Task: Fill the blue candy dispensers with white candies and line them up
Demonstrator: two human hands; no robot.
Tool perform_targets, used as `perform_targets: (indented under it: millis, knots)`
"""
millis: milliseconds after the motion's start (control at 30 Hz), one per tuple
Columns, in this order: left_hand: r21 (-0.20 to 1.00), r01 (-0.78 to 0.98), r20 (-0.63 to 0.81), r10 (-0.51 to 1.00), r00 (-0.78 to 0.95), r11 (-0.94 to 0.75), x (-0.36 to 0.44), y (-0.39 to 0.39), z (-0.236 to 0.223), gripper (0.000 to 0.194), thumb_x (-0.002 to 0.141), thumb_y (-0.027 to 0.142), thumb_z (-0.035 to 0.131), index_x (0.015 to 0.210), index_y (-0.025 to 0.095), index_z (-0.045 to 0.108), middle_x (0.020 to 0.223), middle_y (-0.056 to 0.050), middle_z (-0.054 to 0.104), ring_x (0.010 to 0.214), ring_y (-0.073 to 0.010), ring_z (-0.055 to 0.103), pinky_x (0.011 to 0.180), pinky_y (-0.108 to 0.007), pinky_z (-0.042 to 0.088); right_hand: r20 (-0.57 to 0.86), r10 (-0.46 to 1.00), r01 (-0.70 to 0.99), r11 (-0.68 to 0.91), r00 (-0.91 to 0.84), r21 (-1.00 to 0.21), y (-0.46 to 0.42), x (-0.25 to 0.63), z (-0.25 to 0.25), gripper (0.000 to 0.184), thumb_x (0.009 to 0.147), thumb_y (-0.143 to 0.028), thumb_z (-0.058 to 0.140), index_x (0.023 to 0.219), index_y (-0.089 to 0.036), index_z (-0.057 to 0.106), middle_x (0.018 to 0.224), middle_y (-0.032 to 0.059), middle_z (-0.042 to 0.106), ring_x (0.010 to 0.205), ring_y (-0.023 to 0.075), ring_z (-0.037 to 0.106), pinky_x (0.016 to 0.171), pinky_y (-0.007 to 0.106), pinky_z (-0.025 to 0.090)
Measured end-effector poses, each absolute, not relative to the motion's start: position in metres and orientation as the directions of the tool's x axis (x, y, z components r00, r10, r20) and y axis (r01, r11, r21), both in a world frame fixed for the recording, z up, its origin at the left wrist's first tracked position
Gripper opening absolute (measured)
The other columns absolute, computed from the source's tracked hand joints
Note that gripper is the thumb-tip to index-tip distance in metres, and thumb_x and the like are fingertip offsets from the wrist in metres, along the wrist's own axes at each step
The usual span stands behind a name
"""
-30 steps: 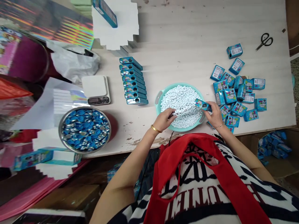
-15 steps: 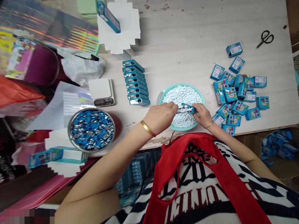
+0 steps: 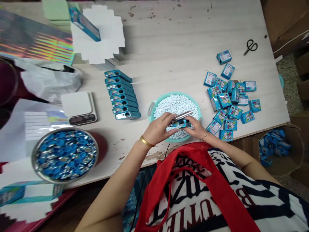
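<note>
Over the bowl, my left hand, with a gold bangle, is closed around a shiny metal scoop. Its thumb lies along the near side of a small blue candy box. My right hand grips the right end of that box. The scoop lies along the box's far edge; how its handle sits in the fingers is hidden. Below both hands, a mint-green bowl holds many small white candies. Left of the bowl, several blue boxes stand in a row, dark openings showing in their ends.
Several small blue boxes lie scattered at right, with black scissors beyond. At left are a white scale, a metal pot of blue-and-silver pieces and a white card stack. A carton of boxes stands below right.
The view has shifted, so the table items at left appear lower. The scoop, earlier level and bearing white candies at the box, is now tilted over it. My left thumb has moved against the box.
</note>
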State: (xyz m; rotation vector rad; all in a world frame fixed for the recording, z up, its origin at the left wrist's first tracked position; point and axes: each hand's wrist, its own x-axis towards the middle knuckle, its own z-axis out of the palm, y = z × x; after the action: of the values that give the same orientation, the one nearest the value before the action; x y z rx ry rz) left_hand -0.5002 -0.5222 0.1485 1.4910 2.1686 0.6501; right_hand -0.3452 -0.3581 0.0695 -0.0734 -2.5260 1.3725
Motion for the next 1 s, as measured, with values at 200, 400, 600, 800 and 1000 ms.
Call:
perform_targets:
  millis: [200, 400, 600, 800, 1000]
  knots:
    - [0.645, 0.656, -0.104, 0.895, -0.434, 0.393, -0.499, -0.53, 0.136, 0.025, 0.09, 0.042, 0.061, 0.1, 0.02, 0.055, 0.093, -0.005, 0.06, 0.083, -0.0184, 0.057, 0.074, -0.03, 0.048, 0.105, 0.393, 0.193, 0.645, -0.914, -0.739, -0.286, -0.348, 0.07, 0.051, 0.085, -0.048, 0.07, 0.122, -0.017, 0.055, 0.118, 0.0128, 0.065, 0.104, 0.0219, 0.063, 0.093, 0.038, 0.054]
    - [0.486, 0.516, -0.044, 0.609, -0.792, 0.706, -0.543, -0.618, 0.137, 0.031, 0.086, 0.042, 0.067, 0.104, 0.021, 0.054, 0.101, -0.007, 0.059, 0.096, -0.0209, 0.056, 0.084, -0.033, 0.049, 0.033, 0.813, 0.691, 0.514, -0.581, -0.508, -0.129, -0.337, 0.043, 0.061, 0.073, -0.058, 0.075, 0.108, -0.01, 0.06, 0.115, 0.0311, 0.059, 0.122, 0.0446, 0.05, 0.103, 0.071, 0.031]
    - [0.325, 0.293, -0.206, 0.37, -0.906, 0.899, -0.584, -0.709, 0.078, 0.03, 0.084, 0.037, 0.068, 0.105, 0.019, 0.057, 0.103, -0.006, 0.055, 0.096, -0.0198, 0.056, 0.085, -0.03, 0.047, -0.274, 0.852, 0.859, 0.319, -0.445, -0.401, -0.096, -0.329, 0.008, 0.105, 0.031, -0.057, 0.095, 0.119, -0.014, 0.057, 0.12, 0.0381, 0.055, 0.122, 0.0602, 0.048, 0.092, 0.076, 0.029]
    - [0.295, 0.288, -0.391, 0.39, -0.834, 0.911, -0.609, -0.71, 0.026, 0.032, 0.085, 0.034, 0.067, 0.112, 0.019, 0.058, 0.118, -0.009, 0.055, 0.101, -0.0218, 0.059, 0.086, -0.031, 0.046, -0.254, 0.885, 0.893, 0.296, -0.39, -0.339, -0.118, -0.33, 0.013, 0.114, 0.046, -0.049, 0.094, 0.141, -0.01, 0.046, 0.139, 0.0454, 0.041, 0.134, 0.0563, 0.043, 0.098, 0.068, 0.032]
    - [0.358, 0.279, -0.209, 0.368, -0.906, 0.891, -0.605, -0.71, 0.004, 0.052, 0.081, 0.038, 0.069, 0.124, 0.015, 0.052, 0.129, -0.017, 0.05, 0.113, -0.0287, 0.058, 0.09, -0.037, 0.05, -0.066, 0.918, 0.747, 0.274, -0.391, -0.605, -0.138, -0.318, 0.04, 0.115, 0.041, -0.039, 0.096, 0.141, -0.014, 0.044, 0.148, 0.0329, 0.041, 0.142, 0.044, 0.039, 0.109, 0.055, 0.039]
